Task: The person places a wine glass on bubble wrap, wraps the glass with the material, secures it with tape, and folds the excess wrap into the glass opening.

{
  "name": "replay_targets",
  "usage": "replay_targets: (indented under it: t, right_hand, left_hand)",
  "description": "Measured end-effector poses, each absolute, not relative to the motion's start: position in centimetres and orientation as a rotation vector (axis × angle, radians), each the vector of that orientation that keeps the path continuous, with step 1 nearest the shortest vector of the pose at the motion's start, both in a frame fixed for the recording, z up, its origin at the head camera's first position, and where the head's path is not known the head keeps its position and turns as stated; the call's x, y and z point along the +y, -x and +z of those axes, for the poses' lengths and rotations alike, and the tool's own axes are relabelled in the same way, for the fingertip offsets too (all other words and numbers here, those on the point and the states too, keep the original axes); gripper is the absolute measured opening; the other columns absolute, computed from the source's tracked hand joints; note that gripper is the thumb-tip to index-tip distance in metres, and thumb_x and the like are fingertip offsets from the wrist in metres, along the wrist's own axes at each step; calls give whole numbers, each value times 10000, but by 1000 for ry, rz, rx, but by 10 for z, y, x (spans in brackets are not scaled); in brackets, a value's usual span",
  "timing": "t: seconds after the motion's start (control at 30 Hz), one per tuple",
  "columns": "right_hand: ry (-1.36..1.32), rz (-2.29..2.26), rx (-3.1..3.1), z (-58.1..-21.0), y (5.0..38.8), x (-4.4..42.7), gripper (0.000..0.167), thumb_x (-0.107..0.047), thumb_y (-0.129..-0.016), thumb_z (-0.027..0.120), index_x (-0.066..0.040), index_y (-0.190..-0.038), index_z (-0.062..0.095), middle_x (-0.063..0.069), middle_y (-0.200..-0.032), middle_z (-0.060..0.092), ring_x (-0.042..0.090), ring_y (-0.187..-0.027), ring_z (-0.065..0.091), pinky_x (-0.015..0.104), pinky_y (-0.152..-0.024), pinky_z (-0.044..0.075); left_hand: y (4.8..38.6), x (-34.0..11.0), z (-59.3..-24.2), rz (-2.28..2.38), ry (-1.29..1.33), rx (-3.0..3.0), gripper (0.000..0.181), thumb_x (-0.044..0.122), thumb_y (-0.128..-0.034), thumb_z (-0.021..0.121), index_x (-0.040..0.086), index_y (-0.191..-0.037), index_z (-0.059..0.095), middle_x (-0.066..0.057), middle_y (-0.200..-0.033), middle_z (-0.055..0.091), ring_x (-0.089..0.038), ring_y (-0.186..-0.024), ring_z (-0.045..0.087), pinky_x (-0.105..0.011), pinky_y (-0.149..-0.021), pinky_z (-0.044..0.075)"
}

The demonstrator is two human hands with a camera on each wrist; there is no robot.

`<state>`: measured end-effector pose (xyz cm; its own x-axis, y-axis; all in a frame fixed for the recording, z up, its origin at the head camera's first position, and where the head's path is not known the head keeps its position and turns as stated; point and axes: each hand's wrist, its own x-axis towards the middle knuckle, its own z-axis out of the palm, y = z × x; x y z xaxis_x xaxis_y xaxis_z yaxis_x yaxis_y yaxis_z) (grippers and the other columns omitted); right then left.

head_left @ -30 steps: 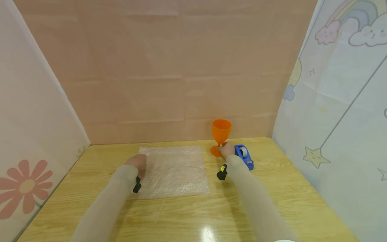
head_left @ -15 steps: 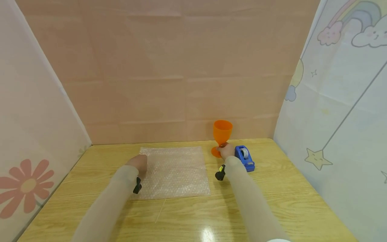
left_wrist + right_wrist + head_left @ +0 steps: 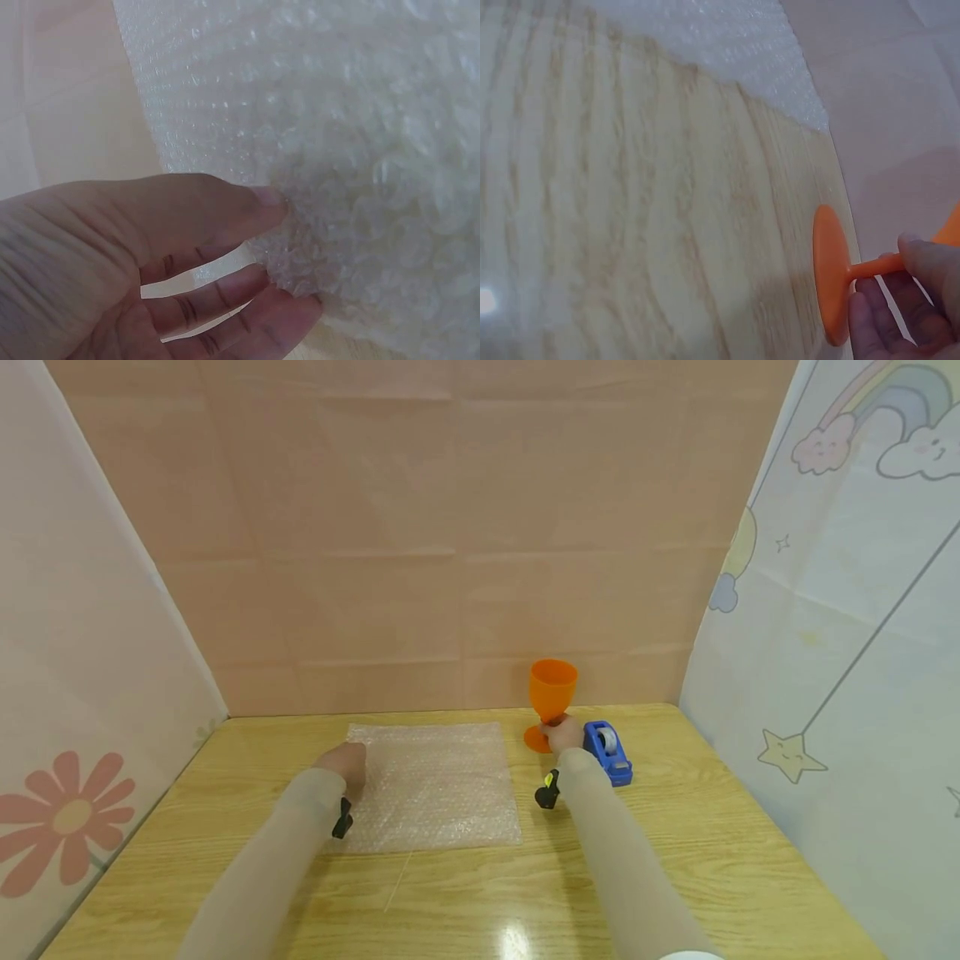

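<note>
Pinching clear bubble-wrap sheet point(image 3: 450, 785) edge, already spread, w/ L grip point(image 3: 347, 762); holding orange stemmed goblet point(image 3: 552, 687) w/ R grip point(image 3: 566, 734), not on sheet yet.

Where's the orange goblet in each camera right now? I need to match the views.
Head: just right of center, the orange goblet held by the right hand.
Left wrist: not in the picture.
Right wrist: lower right, base toward the left, bowl cut off by the edge.
Shared landmark: the bubble wrap, visible in all three.
</note>
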<state>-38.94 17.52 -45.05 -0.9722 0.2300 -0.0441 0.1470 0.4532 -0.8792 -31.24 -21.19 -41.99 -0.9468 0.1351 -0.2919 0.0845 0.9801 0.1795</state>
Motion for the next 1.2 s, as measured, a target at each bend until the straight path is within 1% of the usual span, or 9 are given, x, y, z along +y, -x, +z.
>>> replay_targets:
  t: [0.17,0.33,0.5,0.67,0.8,0.9,1.03,1.2]
  right_hand:
    - [287,1480,-2646,-451,388,180,309,-152,-939,629,15,-1198,606,210,-1183,644,344,-1087,581,478,-1003,445]
    - [148,1488,-2612,-444,385,188,307,-133,-920,641,42,-1171,615,227,-1154,646,342,-1035,593,453,-942,480]
    - [23,1626,-2564,-430,378,192,315,-99,-932,620,61,-1203,596,236,-1195,625,331,-1073,605,409,-939,505]
    - [-32,1639,-2584,-415,363,195,324,-92,-944,611,79,-1217,578,249,-1209,608,357,-1133,596,404,-954,507]
    - [-92,1620,-2610,-407,353,198,315,-97,-950,605,73,-1214,586,238,-1207,611,350,-1153,585,416,-970,497]
    - [-154,1577,-2640,-405,349,199,322,-115,-957,599,68,-1221,588,230,-1206,620,345,-1146,587,417,-966,499]
    - [-203,1533,-2677,-405,344,200,326,-128,-954,609,61,-1220,599,217,-1202,635,336,-1141,594,411,-953,507]
    - [-229,1510,-2690,-409,337,201,328,-146,-947,623,55,-1207,610,208,-1181,651,328,-1117,610,409,-933,517]
  left_hand:
    - [312,-213,-420,232,-170,2826,97,-1,-883,613,1,-972,573,-98,-845,618,-218,-720,514,-324,-625,434]
    - [313,-214,-419,225,-186,2821,121,-9,-873,625,-5,-979,567,-119,-871,628,-226,-735,520,-336,-634,434]
    - [312,-212,-416,223,-175,2809,146,-23,-854,641,-11,-982,572,-138,-905,636,-230,-747,524,-346,-638,438]
    - [310,-212,-416,214,-174,2807,181,-37,-825,663,-4,-980,575,-123,-887,627,-223,-736,517,-332,-623,428]
    - [307,-211,-414,230,-176,2811,140,-27,-857,632,-13,-984,575,-127,-879,627,-224,-730,521,-332,-617,429]
    - [306,-211,-413,246,-162,2810,127,-21,-879,611,-18,-1000,574,-138,-903,633,-228,-739,523,-336,-623,432]
    - [306,-211,-413,255,-156,2804,146,-34,-866,620,-19,-1004,572,-149,-927,636,-231,-751,521,-341,-629,429]
    - [305,-211,-414,225,-179,2808,129,-29,-871,615,-17,-993,577,-134,-907,630,-226,-744,515,-342,-625,421]
